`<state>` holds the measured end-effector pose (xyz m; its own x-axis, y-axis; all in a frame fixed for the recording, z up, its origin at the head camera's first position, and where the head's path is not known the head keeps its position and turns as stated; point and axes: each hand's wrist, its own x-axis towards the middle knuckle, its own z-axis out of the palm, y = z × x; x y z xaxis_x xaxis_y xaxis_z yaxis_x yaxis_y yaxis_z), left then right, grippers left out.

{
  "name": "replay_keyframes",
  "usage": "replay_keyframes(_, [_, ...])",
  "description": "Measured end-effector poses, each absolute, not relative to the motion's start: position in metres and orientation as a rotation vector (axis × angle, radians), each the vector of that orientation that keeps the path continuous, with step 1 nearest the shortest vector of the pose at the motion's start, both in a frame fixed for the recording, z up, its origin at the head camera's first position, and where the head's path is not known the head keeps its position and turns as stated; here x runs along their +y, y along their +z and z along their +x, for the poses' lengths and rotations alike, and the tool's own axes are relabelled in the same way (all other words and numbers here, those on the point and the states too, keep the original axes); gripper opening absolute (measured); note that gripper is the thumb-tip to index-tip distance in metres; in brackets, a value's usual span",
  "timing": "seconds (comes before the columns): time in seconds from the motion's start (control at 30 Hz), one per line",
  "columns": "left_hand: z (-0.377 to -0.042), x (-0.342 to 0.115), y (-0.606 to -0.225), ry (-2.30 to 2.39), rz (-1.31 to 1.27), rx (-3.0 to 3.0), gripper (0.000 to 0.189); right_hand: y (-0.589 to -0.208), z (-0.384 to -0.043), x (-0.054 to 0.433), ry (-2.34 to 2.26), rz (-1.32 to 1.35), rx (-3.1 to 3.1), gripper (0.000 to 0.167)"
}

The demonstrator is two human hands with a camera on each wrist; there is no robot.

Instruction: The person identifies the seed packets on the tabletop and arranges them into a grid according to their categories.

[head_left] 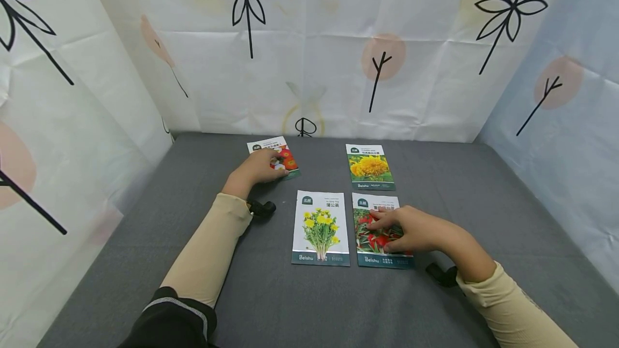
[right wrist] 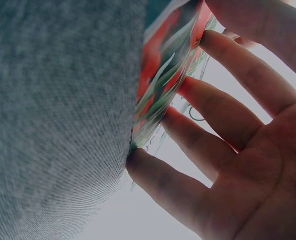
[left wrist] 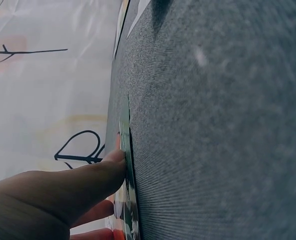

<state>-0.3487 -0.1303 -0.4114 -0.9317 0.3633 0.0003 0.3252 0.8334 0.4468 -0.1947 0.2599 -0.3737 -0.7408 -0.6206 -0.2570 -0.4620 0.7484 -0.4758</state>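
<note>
At the back left, my left hand rests on a seed packet with red and orange flowers, covering part of it. In the left wrist view its thumb lies extended against the packet's face. My right hand touches another seed packet, with red flowers and green leaves, at the front right. The right wrist view shows these fingers spread, their tips on the printed face. Both packets lie on the grey cloth.
Beside the right hand's packet lies a white packet with yellow dandelions. Behind it is a packet with a yellow bloom. The grey table is bordered by pale patterned curtains at the back and sides.
</note>
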Motion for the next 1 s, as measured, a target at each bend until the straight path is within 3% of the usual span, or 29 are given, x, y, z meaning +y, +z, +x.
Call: replay_keyframes(1.0, [-0.3487,-0.1235,-0.4113,0.677,0.613,2.873,0.064,-0.3722,-0.1941,0.2606,-0.564,-0.833,2.526,0.049])
